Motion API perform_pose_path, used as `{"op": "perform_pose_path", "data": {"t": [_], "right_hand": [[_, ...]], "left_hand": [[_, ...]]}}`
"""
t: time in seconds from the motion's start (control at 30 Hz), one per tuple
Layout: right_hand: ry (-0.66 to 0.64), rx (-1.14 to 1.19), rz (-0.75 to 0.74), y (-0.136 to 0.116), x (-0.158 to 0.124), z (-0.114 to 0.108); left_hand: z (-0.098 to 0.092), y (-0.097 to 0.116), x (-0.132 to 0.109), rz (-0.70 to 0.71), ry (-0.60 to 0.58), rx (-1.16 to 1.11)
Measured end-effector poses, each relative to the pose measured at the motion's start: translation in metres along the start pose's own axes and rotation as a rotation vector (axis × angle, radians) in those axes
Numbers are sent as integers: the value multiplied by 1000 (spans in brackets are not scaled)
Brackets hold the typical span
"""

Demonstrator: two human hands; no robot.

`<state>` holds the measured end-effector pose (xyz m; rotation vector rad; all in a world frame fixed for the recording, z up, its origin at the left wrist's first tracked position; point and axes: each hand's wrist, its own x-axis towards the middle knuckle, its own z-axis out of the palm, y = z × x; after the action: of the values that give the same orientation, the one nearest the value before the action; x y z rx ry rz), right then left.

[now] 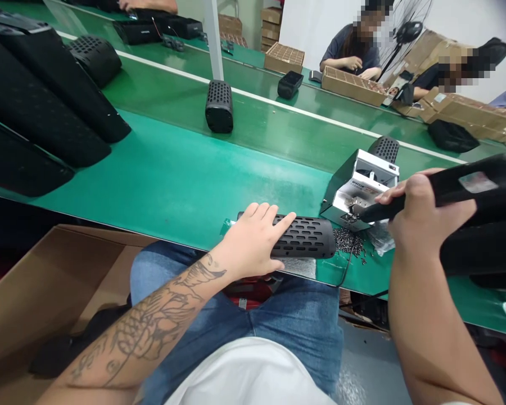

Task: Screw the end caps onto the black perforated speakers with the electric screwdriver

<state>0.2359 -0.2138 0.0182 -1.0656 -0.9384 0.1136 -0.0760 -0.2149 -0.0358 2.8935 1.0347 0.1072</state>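
Observation:
My left hand lies across a black slotted speaker housing near the table's front edge, fingers over its top and thumb along its near side. The housing lies on its side, partly on a clear plastic piece. In my right hand is a black electric screwdriver, fingers wrapped round its body. Its tip points down-left into the front of a silver and black screw feeder; the exact contact is hard to make out. Loose small screws lie between the housing and the feeder.
Tall black panels or cases stand at the left. More speaker housings, one upright, sit along the green belt. Behind are divided cardboard boxes and co-workers. An open carton is beside my legs. A thin cable hangs over the edge.

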Motion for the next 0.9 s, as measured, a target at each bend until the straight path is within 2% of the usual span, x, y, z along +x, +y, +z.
{"op": "perform_pose_path", "data": {"t": [0.1,0.2,0.27,0.37,0.5,0.7,0.9], "right_hand": [[-55,120,20,-37,-13,2],[-273,309,73,-70,-36,7],[-428,414,106,-82,-55,15],[-550,503,144,-82,-81,34],[-591,466,120,-71,-98,53],[-685,350,129,-65,-100,54],[-802,405,99,-63,-97,54]], "left_hand": [[-2,-10,-5,-24,-29,0],[1,-11,-7,-31,-21,-6],[3,-10,-8,-30,-1,-5],[4,-9,-8,-36,13,-4],[3,-7,-8,-44,24,-13],[5,-7,-7,-44,46,-25],[4,-6,-6,-37,36,-42]]}}
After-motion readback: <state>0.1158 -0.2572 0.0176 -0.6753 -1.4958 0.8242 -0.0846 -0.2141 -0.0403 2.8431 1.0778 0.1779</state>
